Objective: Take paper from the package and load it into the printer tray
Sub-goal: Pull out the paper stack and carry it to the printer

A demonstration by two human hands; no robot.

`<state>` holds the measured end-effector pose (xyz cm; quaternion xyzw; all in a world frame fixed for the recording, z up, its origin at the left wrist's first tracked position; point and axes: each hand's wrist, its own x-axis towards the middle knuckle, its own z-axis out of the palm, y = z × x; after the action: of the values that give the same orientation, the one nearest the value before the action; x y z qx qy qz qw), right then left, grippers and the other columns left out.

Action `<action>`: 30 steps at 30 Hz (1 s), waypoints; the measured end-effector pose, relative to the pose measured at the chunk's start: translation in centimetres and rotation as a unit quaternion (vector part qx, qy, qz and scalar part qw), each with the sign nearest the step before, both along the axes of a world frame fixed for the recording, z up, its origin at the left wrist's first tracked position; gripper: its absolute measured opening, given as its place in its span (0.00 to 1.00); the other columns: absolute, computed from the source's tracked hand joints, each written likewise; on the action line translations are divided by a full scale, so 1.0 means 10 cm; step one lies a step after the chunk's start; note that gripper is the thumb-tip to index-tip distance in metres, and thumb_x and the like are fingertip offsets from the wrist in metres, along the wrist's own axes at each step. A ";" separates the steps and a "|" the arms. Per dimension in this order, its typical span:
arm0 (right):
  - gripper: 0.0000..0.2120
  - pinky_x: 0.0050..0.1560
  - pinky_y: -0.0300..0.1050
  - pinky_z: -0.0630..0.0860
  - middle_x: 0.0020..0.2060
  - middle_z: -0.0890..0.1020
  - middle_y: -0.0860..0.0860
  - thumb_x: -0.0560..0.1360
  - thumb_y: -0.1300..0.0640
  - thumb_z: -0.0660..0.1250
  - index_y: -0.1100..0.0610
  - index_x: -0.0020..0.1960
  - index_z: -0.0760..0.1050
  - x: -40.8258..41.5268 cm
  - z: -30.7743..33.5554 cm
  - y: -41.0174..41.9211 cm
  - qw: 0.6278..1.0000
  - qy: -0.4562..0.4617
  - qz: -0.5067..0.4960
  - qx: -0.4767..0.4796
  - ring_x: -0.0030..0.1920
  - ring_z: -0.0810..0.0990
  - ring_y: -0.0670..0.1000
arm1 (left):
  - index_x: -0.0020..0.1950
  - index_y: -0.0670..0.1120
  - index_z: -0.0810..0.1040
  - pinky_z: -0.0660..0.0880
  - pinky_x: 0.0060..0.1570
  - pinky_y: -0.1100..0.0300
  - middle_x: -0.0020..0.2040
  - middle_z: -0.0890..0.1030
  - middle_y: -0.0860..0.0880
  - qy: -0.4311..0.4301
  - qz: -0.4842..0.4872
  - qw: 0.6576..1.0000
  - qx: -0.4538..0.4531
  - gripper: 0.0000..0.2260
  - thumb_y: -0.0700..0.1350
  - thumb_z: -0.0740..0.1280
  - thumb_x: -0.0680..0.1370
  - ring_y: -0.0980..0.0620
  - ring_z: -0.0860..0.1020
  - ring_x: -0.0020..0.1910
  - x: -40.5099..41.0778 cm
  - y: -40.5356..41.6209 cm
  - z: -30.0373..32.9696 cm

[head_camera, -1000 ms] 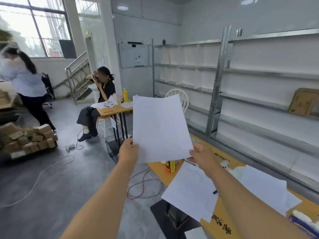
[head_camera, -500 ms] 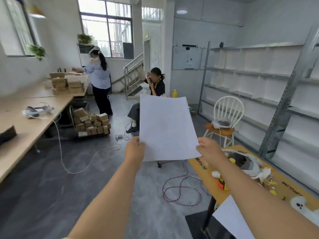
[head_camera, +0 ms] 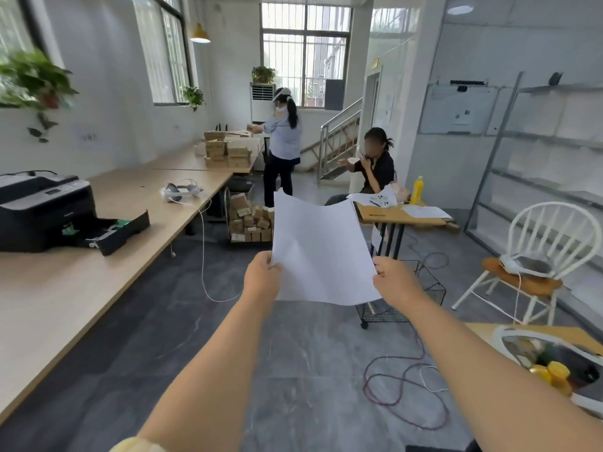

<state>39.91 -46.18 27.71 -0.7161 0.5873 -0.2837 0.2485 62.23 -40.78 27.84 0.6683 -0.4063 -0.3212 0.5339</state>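
Observation:
A thin stack of white paper (head_camera: 321,249) is held upright in front of me, over the floor. My left hand (head_camera: 262,275) grips its lower left edge and my right hand (head_camera: 396,282) grips its lower right edge. The black printer (head_camera: 39,207) stands on the long wooden table at the far left. Its paper tray (head_camera: 114,231) is pulled out toward the right and open. The paper package is not in view.
The long wooden table (head_camera: 81,288) runs along the left. A white headset (head_camera: 179,190) with a cable lies on it. Red and white cables (head_camera: 401,386) loop on the floor. A wire cart (head_camera: 424,288), white chair (head_camera: 538,256), two people and stacked boxes (head_camera: 249,220) lie ahead.
My view has swung left from the shelves and yellow desk toward the long table, bringing the printer into sight. Both hands keep the same grip on the paper.

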 end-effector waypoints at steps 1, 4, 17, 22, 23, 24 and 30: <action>0.10 0.35 0.42 0.65 0.38 0.80 0.58 0.73 0.70 0.55 0.63 0.43 0.74 0.01 -0.01 -0.07 1.000 -0.006 0.007 0.009 0.39 0.76 0.57 | 0.60 0.46 0.73 0.71 0.44 0.57 0.51 0.77 0.48 -0.004 0.005 1.000 0.000 0.10 0.38 0.57 0.81 0.51 0.74 0.44 0.01 -0.04 0.00; 0.14 0.37 0.42 0.69 0.46 0.82 0.60 0.72 0.70 0.56 0.63 0.51 0.77 0.02 -0.02 -0.25 0.998 -0.034 0.023 0.047 0.47 0.79 0.61 | 0.61 0.44 0.73 0.72 0.47 0.57 0.52 0.77 0.48 -0.004 0.015 1.000 -0.010 0.11 0.38 0.57 0.81 0.50 0.75 0.45 0.03 -0.17 -0.01; 0.07 0.33 0.42 0.66 0.37 0.76 0.53 0.74 0.67 0.58 0.57 0.42 0.70 -0.04 -0.01 -0.91 0.987 -0.105 0.057 0.107 0.37 0.74 0.52 | 0.62 0.46 0.72 0.73 0.50 0.55 0.53 0.78 0.49 0.001 0.040 0.999 -0.025 0.11 0.38 0.57 0.81 0.50 0.76 0.50 -0.06 -0.65 -0.04; 0.14 0.46 0.47 0.73 0.51 0.79 0.61 0.70 0.68 0.61 0.60 0.55 0.72 0.07 -0.06 -1.17 0.977 -0.154 0.089 0.118 0.52 0.78 0.61 | 0.61 0.47 0.72 0.73 0.48 0.57 0.52 0.78 0.51 -0.006 0.056 0.998 -0.026 0.10 0.39 0.57 0.82 0.51 0.77 0.49 0.01 -0.76 -0.09; 0.15 0.48 0.48 0.74 0.52 0.80 0.62 0.69 0.67 0.61 0.60 0.54 0.73 0.12 -0.08 -1.23 0.976 -0.151 0.101 0.118 0.54 0.78 0.63 | 0.61 0.47 0.72 0.73 0.48 0.57 0.52 0.78 0.51 -0.010 0.061 0.998 -0.023 0.10 0.39 0.57 0.82 0.50 0.77 0.50 0.04 -0.78 -0.10; 0.15 0.51 0.51 0.75 0.53 0.80 0.63 0.67 0.66 0.61 0.59 0.53 0.74 0.17 -0.10 -1.28 0.976 -0.147 0.111 0.117 0.55 0.78 0.64 | 0.61 0.48 0.72 0.73 0.48 0.57 0.52 0.78 0.51 -0.011 0.067 0.997 -0.020 0.10 0.39 0.57 0.82 0.50 0.77 0.50 0.08 -0.80 -0.12; 0.11 0.40 0.45 0.67 0.46 0.80 0.69 0.65 0.64 0.60 0.68 0.46 0.72 0.63 -0.29 -1.60 0.980 -0.092 0.135 0.112 0.40 0.79 0.64 | 0.56 0.50 0.70 0.71 0.36 0.66 0.45 0.76 0.56 -0.013 0.115 0.993 -0.010 0.08 0.39 0.57 0.82 0.59 0.75 0.42 0.41 -0.95 -0.24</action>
<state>46.20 -62.19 24.85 -0.7271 0.4882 -0.2446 0.4161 66.35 -50.23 25.44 0.7095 -0.3369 -0.2446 0.5686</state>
